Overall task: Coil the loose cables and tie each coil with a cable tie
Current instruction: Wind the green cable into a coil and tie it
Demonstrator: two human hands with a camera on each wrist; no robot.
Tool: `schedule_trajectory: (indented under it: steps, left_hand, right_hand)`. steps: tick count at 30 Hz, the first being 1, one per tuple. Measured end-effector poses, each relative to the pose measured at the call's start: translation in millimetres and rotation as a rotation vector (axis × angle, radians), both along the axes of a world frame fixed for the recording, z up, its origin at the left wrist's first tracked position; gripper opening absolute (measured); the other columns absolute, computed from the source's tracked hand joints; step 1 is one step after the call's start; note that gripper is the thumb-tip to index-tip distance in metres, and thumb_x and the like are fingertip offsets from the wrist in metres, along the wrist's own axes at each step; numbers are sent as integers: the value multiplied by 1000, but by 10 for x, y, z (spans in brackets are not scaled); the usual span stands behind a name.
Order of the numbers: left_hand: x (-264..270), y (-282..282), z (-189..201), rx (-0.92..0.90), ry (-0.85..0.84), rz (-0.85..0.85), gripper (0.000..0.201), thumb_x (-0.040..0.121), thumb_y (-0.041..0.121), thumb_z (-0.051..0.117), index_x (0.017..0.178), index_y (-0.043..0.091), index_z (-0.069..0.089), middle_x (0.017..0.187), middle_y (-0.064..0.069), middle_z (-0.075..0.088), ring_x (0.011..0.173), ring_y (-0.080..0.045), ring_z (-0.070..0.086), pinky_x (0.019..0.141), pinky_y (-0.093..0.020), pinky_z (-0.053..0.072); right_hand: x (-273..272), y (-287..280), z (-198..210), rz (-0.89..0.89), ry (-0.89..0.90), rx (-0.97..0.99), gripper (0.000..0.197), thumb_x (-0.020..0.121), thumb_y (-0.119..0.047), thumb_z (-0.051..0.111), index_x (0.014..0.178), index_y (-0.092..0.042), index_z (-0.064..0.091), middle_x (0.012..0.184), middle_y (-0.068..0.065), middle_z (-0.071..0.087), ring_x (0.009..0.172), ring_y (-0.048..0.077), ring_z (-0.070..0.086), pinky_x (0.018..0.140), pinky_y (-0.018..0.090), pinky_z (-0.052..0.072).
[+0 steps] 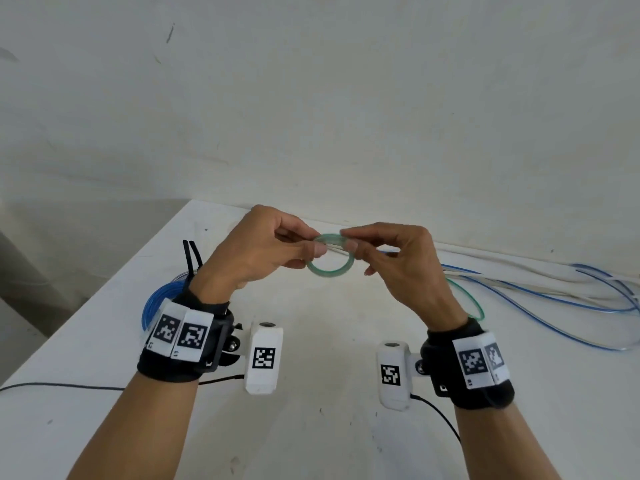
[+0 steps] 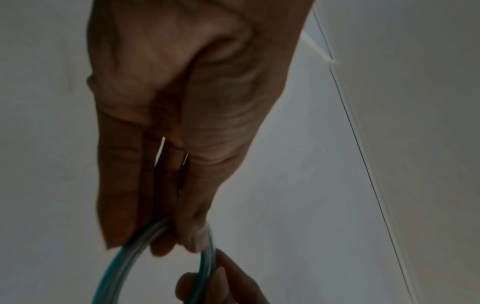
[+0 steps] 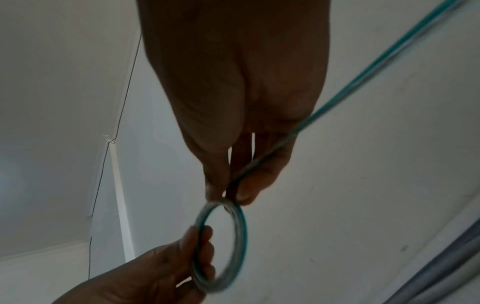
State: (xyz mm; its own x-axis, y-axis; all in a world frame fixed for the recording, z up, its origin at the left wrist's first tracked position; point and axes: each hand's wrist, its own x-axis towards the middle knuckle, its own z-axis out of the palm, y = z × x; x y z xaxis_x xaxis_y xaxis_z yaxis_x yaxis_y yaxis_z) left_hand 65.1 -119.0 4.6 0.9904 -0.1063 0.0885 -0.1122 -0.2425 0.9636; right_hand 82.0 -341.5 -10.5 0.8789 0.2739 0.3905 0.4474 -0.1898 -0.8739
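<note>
A small green cable coil (image 1: 330, 270) hangs in the air above the white table (image 1: 311, 438), held by both hands. My left hand (image 1: 317, 244) pinches its left side between thumb and fingers. My right hand (image 1: 348, 240) pinches the top right of the coil, where the loose green tail (image 1: 467, 299) leaves and loops behind the right wrist. In the left wrist view my left hand (image 2: 176, 236) pinches the green strands (image 2: 116, 267). In the right wrist view my right hand (image 3: 228, 195) pinches the coil (image 3: 240, 236), and the tail (image 3: 376, 65) runs up and to the right.
A blue coil (image 1: 156, 299) with black cable ties (image 1: 192, 258) sticking up lies on the table behind my left wrist. Loose blue and white cables (image 1: 554, 299) sprawl along the wall at the right. A thin black wire (image 1: 69, 386) crosses the table's left edge.
</note>
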Motion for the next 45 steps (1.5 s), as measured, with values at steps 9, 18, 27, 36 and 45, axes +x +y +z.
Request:
schedule_trajectory:
  steps: [9, 18, 27, 36, 45]
  left_hand:
    - [14, -41, 60, -398, -27, 140, 28, 78, 18, 78, 101, 4, 75, 85, -9, 78, 80, -16, 74, 73, -26, 61]
    - [-19, -233, 53, -519, 43, 81, 22, 90, 18, 70, 105, 2, 72, 92, -9, 77, 86, -19, 74, 79, -28, 60]
    - [-35, -357, -12, -132, 99, -45, 46, 104, 46, 45, 102, 5, 66, 71, -3, 58, 54, -13, 48, 74, -37, 49]
    - [-48, -375, 25, -64, 133, -26, 63, 108, 41, 39, 49, 26, 54, 56, 10, 36, 54, -9, 38, 66, -29, 43]
    - [-69, -400, 191, -670, 140, 146, 46, 111, 31, 35, 66, 17, 35, 54, 6, 24, 44, -9, 22, 53, -25, 32]
  right_hand:
    - [-16, 90, 10, 33, 110, 223, 25, 92, -5, 72, 114, -16, 73, 99, 8, 79, 93, 23, 77, 75, 35, 64]
    - [-102, 188, 68, -110, 97, 491, 12, 90, -5, 74, 102, -6, 74, 90, 14, 78, 81, 29, 77, 58, 30, 59]
    - [-101, 71, 77, 23, -24, 9, 11, 90, -9, 76, 98, -14, 81, 80, 2, 75, 74, 19, 73, 54, 30, 57]
    - [-138, 167, 39, -34, -51, 28, 8, 91, -12, 75, 97, -15, 78, 83, -4, 77, 79, 17, 74, 55, 28, 57]
    - [-235, 359, 40, -54, 80, 383, 12, 90, -8, 74, 99, -15, 74, 92, 9, 78, 84, 25, 77, 55, 29, 60]
